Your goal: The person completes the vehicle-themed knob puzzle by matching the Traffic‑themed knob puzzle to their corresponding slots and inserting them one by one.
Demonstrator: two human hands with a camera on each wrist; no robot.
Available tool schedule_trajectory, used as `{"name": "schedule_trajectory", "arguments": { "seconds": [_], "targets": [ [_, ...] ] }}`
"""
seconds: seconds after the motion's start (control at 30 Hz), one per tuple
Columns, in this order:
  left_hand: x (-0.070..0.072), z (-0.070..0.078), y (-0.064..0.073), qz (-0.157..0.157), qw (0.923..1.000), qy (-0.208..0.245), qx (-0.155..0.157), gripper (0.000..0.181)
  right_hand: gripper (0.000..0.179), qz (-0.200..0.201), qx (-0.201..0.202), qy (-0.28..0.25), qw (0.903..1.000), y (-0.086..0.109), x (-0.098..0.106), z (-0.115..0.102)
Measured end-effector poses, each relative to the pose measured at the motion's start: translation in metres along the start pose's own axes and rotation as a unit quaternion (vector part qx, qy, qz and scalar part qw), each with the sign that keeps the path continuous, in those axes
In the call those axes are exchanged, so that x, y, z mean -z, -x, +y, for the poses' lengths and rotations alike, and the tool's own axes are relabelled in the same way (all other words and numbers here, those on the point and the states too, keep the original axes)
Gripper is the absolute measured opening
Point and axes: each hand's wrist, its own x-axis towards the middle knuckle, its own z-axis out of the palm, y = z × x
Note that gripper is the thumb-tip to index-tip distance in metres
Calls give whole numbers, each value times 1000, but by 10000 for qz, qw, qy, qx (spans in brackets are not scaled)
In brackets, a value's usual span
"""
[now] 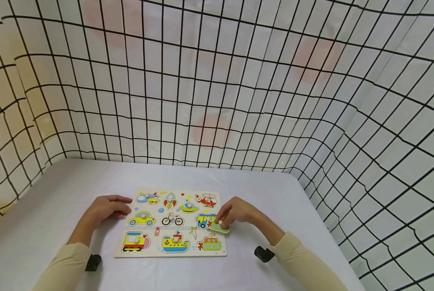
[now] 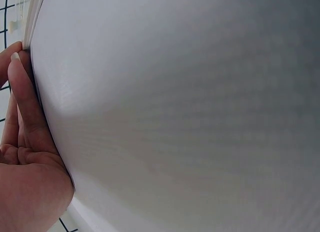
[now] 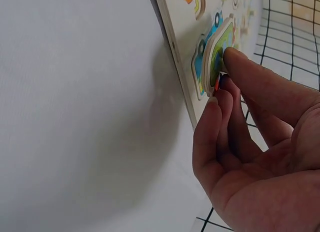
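A wooden knob puzzle board (image 1: 154,252) with pictures of vehicles lies on the white table. My right hand (image 1: 239,211) pinches a green submarine puzzle piece (image 1: 218,228) above its right side, partly over the blue bus piece (image 1: 203,220). In the right wrist view the submarine piece (image 3: 214,64) is tilted, raised off the board, with thumb and fingers at it. Below it on the board is a submarine picture (image 1: 210,244). My left hand (image 1: 106,208) rests at the board's left edge, fingertips touching it, fingers loosely extended; in the left wrist view it lies along the tabletop.
Other pieces sit in the board, among them a train (image 1: 135,242), a boat (image 1: 175,243), a car (image 1: 142,218) and a helicopter (image 1: 206,200). Black wire grid (image 1: 188,103) over pale cloth encloses the table (image 1: 188,178) at the back and sides.
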Motion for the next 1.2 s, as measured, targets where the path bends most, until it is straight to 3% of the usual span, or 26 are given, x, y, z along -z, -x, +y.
{"name": "schedule_trajectory", "arguments": {
  "seconds": [0.5, 1.2],
  "targets": [
    [0, 0, -1, 37, 10000, 21, 36, 51, 11, -552, 82, 6, 9984, 4, -20, -11],
    [-1, 2, 2, 48, 10000, -37, 31, 52, 12, -959, 201, -86, 9951, 4, -36, -12]
  ]
}}
